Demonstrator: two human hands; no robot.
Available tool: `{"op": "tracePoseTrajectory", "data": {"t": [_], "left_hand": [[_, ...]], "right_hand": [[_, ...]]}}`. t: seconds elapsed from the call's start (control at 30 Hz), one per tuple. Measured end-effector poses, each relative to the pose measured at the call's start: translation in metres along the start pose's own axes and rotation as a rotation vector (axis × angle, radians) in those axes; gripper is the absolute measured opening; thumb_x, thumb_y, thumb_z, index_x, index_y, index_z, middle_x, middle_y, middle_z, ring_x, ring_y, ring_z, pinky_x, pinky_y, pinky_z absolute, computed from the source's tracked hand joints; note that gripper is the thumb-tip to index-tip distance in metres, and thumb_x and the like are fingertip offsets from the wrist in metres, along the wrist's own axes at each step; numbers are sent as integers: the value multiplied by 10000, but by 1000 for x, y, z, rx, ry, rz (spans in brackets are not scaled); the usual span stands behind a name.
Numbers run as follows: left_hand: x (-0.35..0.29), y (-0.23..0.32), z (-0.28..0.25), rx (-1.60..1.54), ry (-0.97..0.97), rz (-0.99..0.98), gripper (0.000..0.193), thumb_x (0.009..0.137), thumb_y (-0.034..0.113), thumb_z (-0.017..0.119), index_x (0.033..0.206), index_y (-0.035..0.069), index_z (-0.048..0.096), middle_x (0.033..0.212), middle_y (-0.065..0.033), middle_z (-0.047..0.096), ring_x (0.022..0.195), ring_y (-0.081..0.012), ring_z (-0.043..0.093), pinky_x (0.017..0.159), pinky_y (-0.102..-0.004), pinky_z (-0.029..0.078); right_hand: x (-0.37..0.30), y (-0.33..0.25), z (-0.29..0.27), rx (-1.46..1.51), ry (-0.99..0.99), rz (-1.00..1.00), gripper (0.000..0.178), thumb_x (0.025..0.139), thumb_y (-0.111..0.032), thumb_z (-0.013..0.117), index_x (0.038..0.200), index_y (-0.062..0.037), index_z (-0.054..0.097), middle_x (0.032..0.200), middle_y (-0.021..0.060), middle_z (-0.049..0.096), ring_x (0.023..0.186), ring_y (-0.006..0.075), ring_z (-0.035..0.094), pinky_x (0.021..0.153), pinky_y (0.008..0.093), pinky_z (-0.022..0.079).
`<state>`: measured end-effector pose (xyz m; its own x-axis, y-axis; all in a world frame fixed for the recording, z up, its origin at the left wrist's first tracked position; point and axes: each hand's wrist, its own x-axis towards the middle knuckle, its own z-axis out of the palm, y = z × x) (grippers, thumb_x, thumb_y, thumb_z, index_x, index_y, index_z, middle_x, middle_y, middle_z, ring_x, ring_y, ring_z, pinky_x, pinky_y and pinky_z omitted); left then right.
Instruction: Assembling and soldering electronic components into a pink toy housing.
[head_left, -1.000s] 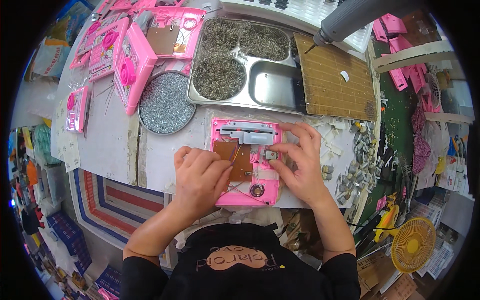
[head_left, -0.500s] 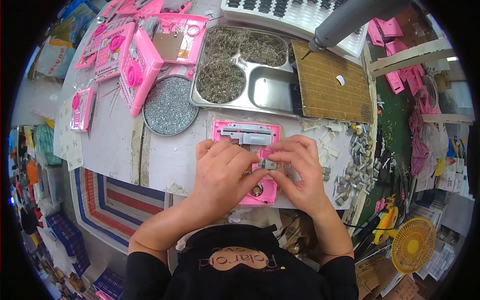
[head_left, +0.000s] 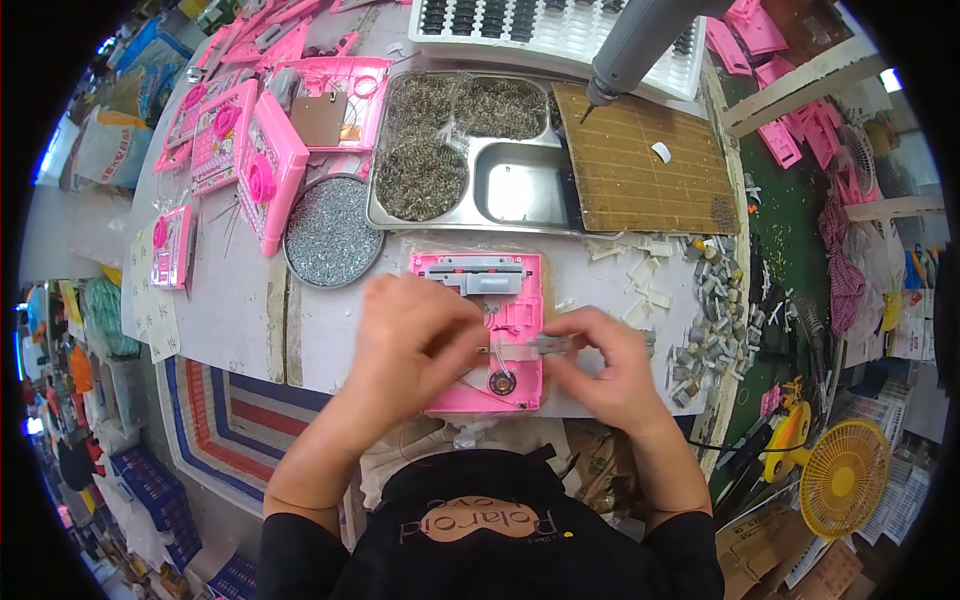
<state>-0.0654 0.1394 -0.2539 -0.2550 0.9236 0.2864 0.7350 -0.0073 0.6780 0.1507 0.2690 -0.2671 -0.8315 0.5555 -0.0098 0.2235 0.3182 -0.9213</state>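
Right hand (head_left: 608, 368) pinches grey part (head_left: 549, 345); shirt (head_left: 610, 560) bears lettering (head_left: 478, 520).

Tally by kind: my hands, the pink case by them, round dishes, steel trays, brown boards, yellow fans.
Hands (left hand, right hand): 2
Pink case: 1
Round dish: 1
Steel tray: 1
Brown board: 1
Yellow fan: 1
Total: 7

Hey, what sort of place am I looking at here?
Probably a small assembly workshop: there's a compartmented metal tray of small metal parts, a grey screwdriver-like power tool, and several similar pink plastic housings.
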Motion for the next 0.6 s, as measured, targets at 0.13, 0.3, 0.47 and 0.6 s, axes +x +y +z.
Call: {"op": "tracePoseTrajectory", "data": {"t": [0.13, 0.3, 0.47, 0.6], "left_hand": [[8, -17, -14, 190, 101, 43, 131, 753, 80, 781, 857, 117, 711, 861, -21, 661, 866, -239, 607, 826, -389, 403], [17, -10, 6, 184, -68, 195, 169, 724, 82, 800, 868, 117, 718, 901, -16, 634, 906, -250, 593, 847, -403, 422], [31, -6, 39, 263, -173, 375, 142, 687, 136, 744, 823, 131, 703, 915, -8, 597, 940, -228, 562, 894, -425, 411], [43, -7, 43, 407, -339, 515, 221, 631, 172, 749, 848, 144, 718, 999, 1, 611, 1023, -222, 557, 946, -471, 386]], "right_hand": [[-28, 34, -17, 707, 205, 173, 244, 961, -110, 650, 1175, -19, 578, 976, 142, 680, 809, 194, 666, 704, 291, 546], [-49, 42, -14, 1003, 264, 303, 350, 1015, -236, 610, 1268, -23, 493, 904, 181, 699, 736, 236, 701, 635, 308, 569], [-61, 53, -10, 1068, 255, 225, 403, 948, -155, 707, 1257, -10, 495, 864, 169, 721, 703, 237, 721, 601, 294, 576], [-70, 40, -15, 1046, 292, 275, 432, 902, -97, 752, 1242, 2, 504, 875, 164, 728, 694, 223, 719, 599, 294, 578]]}}
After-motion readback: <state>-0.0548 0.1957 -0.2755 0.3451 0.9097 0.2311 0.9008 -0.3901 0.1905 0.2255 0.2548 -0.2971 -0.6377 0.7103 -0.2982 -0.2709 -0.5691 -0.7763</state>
